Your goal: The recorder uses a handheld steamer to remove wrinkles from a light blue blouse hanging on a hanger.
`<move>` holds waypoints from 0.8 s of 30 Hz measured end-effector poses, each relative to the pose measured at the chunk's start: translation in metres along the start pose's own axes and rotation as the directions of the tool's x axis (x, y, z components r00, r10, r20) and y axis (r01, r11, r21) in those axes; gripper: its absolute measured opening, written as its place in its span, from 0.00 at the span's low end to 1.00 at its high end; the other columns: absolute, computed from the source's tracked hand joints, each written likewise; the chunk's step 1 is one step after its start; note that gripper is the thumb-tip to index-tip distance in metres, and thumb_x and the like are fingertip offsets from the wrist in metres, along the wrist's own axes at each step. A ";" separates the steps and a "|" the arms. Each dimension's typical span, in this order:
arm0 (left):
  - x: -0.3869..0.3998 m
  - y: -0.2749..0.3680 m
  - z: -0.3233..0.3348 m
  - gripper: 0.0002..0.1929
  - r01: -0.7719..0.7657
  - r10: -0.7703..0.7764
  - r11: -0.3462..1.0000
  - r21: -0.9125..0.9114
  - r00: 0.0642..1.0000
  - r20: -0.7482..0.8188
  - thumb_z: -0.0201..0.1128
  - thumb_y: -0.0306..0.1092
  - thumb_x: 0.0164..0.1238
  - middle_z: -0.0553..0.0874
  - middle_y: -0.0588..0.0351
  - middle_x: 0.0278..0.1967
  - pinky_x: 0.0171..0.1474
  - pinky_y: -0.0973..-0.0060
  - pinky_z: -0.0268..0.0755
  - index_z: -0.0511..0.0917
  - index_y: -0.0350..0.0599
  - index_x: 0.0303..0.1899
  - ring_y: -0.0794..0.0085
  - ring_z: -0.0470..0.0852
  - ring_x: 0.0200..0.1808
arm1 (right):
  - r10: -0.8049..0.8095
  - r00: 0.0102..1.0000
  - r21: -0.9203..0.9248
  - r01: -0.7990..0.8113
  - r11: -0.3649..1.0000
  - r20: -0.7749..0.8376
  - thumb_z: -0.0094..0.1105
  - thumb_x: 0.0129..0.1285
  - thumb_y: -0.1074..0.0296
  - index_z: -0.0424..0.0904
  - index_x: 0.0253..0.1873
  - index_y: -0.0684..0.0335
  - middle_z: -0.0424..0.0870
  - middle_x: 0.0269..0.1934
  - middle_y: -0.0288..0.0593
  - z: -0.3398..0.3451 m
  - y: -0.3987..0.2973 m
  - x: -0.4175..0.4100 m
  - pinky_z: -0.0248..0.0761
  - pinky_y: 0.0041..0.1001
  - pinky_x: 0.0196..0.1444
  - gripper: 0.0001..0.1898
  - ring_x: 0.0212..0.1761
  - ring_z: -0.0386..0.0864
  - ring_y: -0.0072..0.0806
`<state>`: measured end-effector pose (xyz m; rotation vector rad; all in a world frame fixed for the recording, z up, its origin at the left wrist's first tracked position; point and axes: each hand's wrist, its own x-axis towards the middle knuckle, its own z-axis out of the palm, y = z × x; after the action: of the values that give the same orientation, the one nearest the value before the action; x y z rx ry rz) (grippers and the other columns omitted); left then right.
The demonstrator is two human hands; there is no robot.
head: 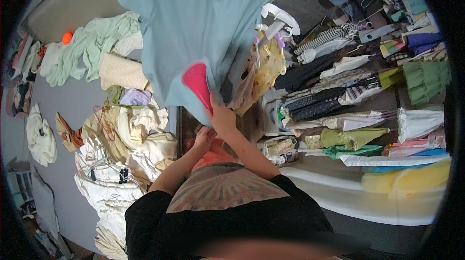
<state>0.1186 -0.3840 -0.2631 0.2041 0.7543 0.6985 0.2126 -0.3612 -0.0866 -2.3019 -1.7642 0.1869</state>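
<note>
A light blue short-sleeved top (174, 35) with fabric rosettes along its upper part hangs spread out in front of me. My right hand (222, 116) grips the narrow end of a bright pink flared tool (196, 80), whose wide end lies against the lower part of the top. Just below, my left hand (205, 138) has its fingers curled around the top's gathered lower hem. Exactly what its fingertips pinch is partly hidden. What holds the top up is out of view.
Left, a grey surface (69, 114) bears a heap of cream and white clothes (145, 122), wire hangers (109, 173), a mint green garment (91, 49) and an orange ball (67, 38). Right, white plastic hangers (281, 20), a yellow garment (269, 74), a clear bin (270, 118) and densely hung clothes (327, 93).
</note>
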 end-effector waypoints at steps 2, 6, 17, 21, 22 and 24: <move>0.013 -0.001 -0.018 0.09 -0.051 0.050 0.998 0.020 0.997 0.051 0.56 0.35 0.71 0.82 0.56 0.38 0.49 0.64 0.74 0.77 0.41 0.43 0.63 0.82 0.41 | -0.021 0.998 0.023 0.020 1.000 0.064 0.56 0.69 0.46 0.62 0.75 0.55 0.83 0.34 0.55 0.025 0.019 -0.020 0.77 0.45 0.33 0.34 0.32 0.84 0.51; 0.030 -0.005 -0.035 0.08 -0.029 0.019 0.996 0.090 0.994 0.111 0.57 0.36 0.74 0.84 0.56 0.39 0.47 0.67 0.76 0.77 0.43 0.44 0.66 0.83 0.43 | -0.064 0.995 0.107 0.056 0.993 0.070 0.56 0.69 0.45 0.61 0.76 0.55 0.84 0.34 0.55 0.034 0.024 -0.037 0.77 0.46 0.33 0.35 0.32 0.84 0.52; 0.036 -0.001 -0.066 0.04 0.109 -0.105 0.940 0.322 0.994 -0.029 0.57 0.30 0.73 0.84 0.57 0.35 0.39 0.70 0.77 0.77 0.44 0.44 0.69 0.84 0.37 | 0.002 0.998 0.157 -0.012 0.988 0.065 0.61 0.65 0.45 0.67 0.72 0.55 0.85 0.35 0.56 0.040 0.020 -0.014 0.77 0.47 0.35 0.35 0.34 0.85 0.53; 0.035 0.008 -0.071 0.05 0.048 0.006 0.951 0.304 0.984 -0.176 0.57 0.28 0.70 0.82 0.57 0.32 0.35 0.71 0.76 0.76 0.42 0.44 0.70 0.80 0.31 | -0.017 0.979 0.260 -0.037 0.965 0.202 0.62 0.63 0.45 0.70 0.71 0.54 0.86 0.35 0.57 0.062 0.050 -0.047 0.77 0.50 0.38 0.34 0.35 0.84 0.56; 0.036 0.011 -0.080 0.05 0.102 -0.047 0.963 0.250 0.975 -0.218 0.56 0.27 0.69 0.82 0.57 0.30 0.35 0.72 0.75 0.76 0.41 0.44 0.70 0.79 0.30 | -0.022 0.980 0.271 -0.033 0.962 0.199 0.62 0.63 0.45 0.70 0.71 0.54 0.86 0.35 0.57 0.053 0.047 -0.047 0.77 0.50 0.38 0.34 0.35 0.84 0.56; 0.054 0.017 -0.137 0.05 0.067 -0.016 0.986 0.154 0.951 -0.309 0.57 0.28 0.69 0.80 0.57 0.27 0.30 0.73 0.74 0.78 0.40 0.42 0.71 0.77 0.25 | -0.026 0.992 0.305 -0.014 0.952 0.127 0.61 0.65 0.46 0.71 0.71 0.52 0.86 0.35 0.56 0.016 0.022 -0.046 0.77 0.49 0.37 0.32 0.35 0.85 0.55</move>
<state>0.0440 -0.3455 -0.3852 0.2303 1.1131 0.6351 0.2168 -0.4091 -0.1097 -2.1023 -1.6636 0.5779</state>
